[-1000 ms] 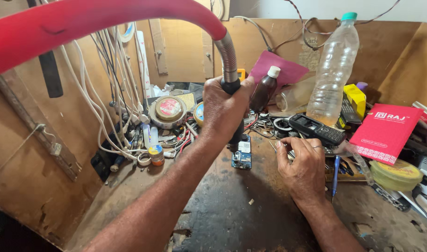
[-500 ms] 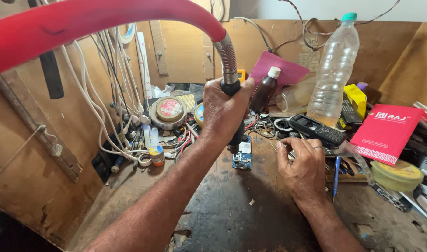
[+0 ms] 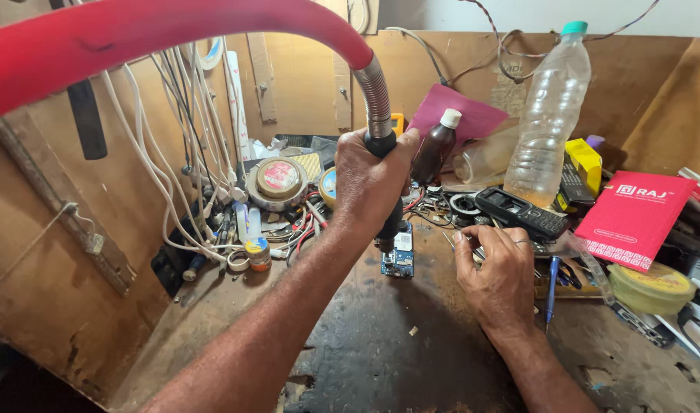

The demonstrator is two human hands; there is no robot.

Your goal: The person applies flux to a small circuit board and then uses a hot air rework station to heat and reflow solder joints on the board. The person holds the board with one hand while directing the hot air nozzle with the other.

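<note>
My left hand grips the black handle of a hot-air tool, whose metal neck joins a thick red hose arching over the top of the view. The tool's nozzle points down at a small blue circuit board lying on the dark wooden bench. My right hand rests on the bench just right of the board, fingers curled around a thin metal tool, likely tweezers, mostly hidden by the fingers.
Behind the board stand a brown bottle with a white cap, a clear plastic bottle, a black phone, a red booklet and a yellow tub. White cables and round tins crowd the left.
</note>
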